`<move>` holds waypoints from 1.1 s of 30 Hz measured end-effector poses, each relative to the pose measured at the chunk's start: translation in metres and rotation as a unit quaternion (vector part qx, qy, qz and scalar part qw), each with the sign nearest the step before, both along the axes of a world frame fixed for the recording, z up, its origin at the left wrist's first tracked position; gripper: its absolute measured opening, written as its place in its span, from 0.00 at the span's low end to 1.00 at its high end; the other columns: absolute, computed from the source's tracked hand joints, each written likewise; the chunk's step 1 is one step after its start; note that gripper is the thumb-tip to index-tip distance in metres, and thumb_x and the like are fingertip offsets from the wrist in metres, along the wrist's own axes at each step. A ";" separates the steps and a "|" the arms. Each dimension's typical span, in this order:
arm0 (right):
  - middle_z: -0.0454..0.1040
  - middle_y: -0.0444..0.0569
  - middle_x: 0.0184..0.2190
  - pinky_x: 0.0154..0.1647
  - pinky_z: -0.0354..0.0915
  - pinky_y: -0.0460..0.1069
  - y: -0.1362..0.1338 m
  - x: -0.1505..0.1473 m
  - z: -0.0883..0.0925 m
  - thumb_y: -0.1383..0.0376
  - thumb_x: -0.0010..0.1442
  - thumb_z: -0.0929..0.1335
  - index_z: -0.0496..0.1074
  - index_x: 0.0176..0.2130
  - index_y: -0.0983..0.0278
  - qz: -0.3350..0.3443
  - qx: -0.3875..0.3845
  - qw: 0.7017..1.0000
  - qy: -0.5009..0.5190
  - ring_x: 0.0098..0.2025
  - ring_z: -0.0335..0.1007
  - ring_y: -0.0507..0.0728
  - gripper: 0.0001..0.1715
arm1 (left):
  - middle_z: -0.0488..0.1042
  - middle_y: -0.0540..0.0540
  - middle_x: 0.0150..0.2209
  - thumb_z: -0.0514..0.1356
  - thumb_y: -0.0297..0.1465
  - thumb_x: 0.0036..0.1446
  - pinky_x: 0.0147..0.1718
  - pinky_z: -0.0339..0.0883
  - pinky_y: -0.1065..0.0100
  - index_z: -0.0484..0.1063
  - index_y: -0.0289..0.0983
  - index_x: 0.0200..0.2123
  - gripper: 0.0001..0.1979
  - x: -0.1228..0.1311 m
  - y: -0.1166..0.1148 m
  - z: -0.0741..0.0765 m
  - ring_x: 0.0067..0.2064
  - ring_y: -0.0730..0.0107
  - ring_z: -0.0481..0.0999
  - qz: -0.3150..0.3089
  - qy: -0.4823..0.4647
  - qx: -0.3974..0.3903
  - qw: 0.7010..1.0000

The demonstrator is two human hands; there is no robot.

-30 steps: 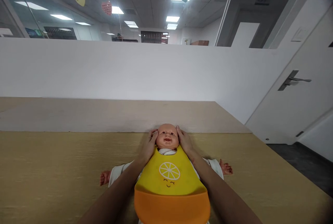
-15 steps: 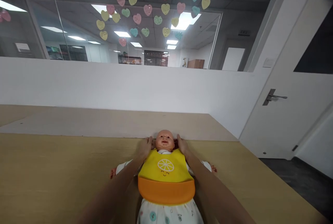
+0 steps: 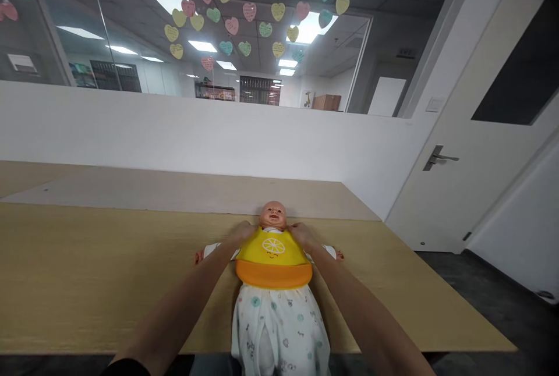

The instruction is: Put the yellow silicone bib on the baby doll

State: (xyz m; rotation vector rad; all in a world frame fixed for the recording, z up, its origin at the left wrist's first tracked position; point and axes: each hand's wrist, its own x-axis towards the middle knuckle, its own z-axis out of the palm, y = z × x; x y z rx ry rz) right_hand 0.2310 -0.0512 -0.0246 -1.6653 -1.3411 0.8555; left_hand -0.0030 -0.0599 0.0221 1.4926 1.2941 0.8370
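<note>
A baby doll point(image 3: 273, 213) lies on its back on the table, head away from me, arms spread. Over its chest is a yellow bib point(image 3: 279, 248) with a white citrus slice print and an orange catch pocket. My left hand point(image 3: 244, 231) is closed at the bib's upper left corner, beside the doll's neck. At the upper right corner, my right hand point(image 3: 301, 233) is closed in the same way. The fingertips of both hands are partly hidden. White patterned trousers point(image 3: 283, 329) cover the doll's legs, which reach over the table's near edge.
The wooden table point(image 3: 109, 283) has a paler strip point(image 3: 174, 192) along its back. Behind it stands a white wall point(image 3: 196, 137) under a glass window with heart-shaped notes. To the right is a white door point(image 3: 471, 190) with a metal handle point(image 3: 439, 158).
My hands have moved from beside the doll's head down to the bib's upper corners, their fingers now curled in. The view has shifted, showing more of the doll's legs and the table's near edge.
</note>
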 end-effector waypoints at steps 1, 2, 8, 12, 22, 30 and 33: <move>0.74 0.53 0.22 0.30 0.61 0.49 -0.002 -0.003 0.003 0.64 0.50 0.66 0.73 0.24 0.69 -0.006 0.000 1.000 -0.015 0.25 0.67 0.55 0.10 | 0.76 0.45 0.31 0.61 0.40 0.58 0.36 0.69 0.63 0.74 0.33 0.34 0.14 0.001 -0.003 0.003 0.34 0.65 0.76 0.005 0.001 -0.007 1.000; 0.75 0.53 0.24 0.32 0.62 0.49 -0.004 -0.006 0.007 0.65 0.50 0.65 0.73 0.25 0.69 -0.011 0.001 0.999 -0.030 0.27 0.68 0.56 0.10 | 0.76 0.44 0.27 0.62 0.39 0.56 0.34 0.67 0.64 0.74 0.33 0.31 0.13 0.001 -0.006 0.007 0.33 0.62 0.76 0.011 -0.003 -0.012 1.000; 0.78 0.56 0.40 0.46 0.63 0.51 -0.036 -0.023 0.041 0.67 0.53 0.64 0.77 0.34 0.66 -0.035 0.049 0.997 -0.056 0.43 0.71 0.61 0.13 | 0.72 0.48 0.20 0.63 0.33 0.48 0.30 0.63 0.67 0.73 0.35 0.28 0.07 0.001 -0.032 0.029 0.29 0.63 0.73 0.028 -0.032 -0.003 0.999; 0.77 0.57 0.41 0.47 0.64 0.51 -0.072 -0.033 0.070 0.65 0.54 0.63 0.77 0.39 0.67 -0.047 0.080 0.995 -0.044 0.44 0.72 0.61 0.16 | 0.70 0.49 0.19 0.61 0.32 0.48 0.28 0.61 0.69 0.71 0.34 0.28 0.06 -0.004 -0.063 0.046 0.27 0.66 0.71 0.044 -0.065 0.023 0.997; 0.74 0.50 0.34 0.33 0.63 0.48 -0.279 -0.070 0.139 0.55 0.55 0.67 0.70 0.46 0.61 -0.037 0.230 0.954 0.187 0.36 0.68 0.58 0.20 | 0.76 0.49 0.30 0.63 0.42 0.51 0.29 0.64 0.72 0.71 0.38 0.36 0.15 -0.058 -0.225 0.093 0.31 0.67 0.73 0.014 -0.223 0.132 0.966; 0.68 0.50 0.28 0.28 0.59 0.50 -0.371 -0.077 0.052 0.49 0.48 0.74 0.75 0.32 0.59 0.040 0.028 0.951 0.305 0.30 0.63 0.57 0.18 | 0.75 0.48 0.28 0.63 0.38 0.53 0.30 0.64 0.71 0.72 0.41 0.39 0.12 -0.051 -0.342 0.038 0.30 0.67 0.72 -0.029 -0.255 0.009 0.966; 0.61 0.45 0.23 0.25 0.51 0.47 -0.375 -0.078 0.022 0.50 0.52 0.72 0.73 0.30 0.61 0.070 0.006 0.951 0.302 0.25 0.54 0.52 0.17 | 0.72 0.51 0.25 0.62 0.35 0.52 0.24 0.59 0.73 0.72 0.40 0.38 0.10 -0.047 -0.354 0.017 0.25 0.72 0.68 -0.033 -0.233 -0.046 0.971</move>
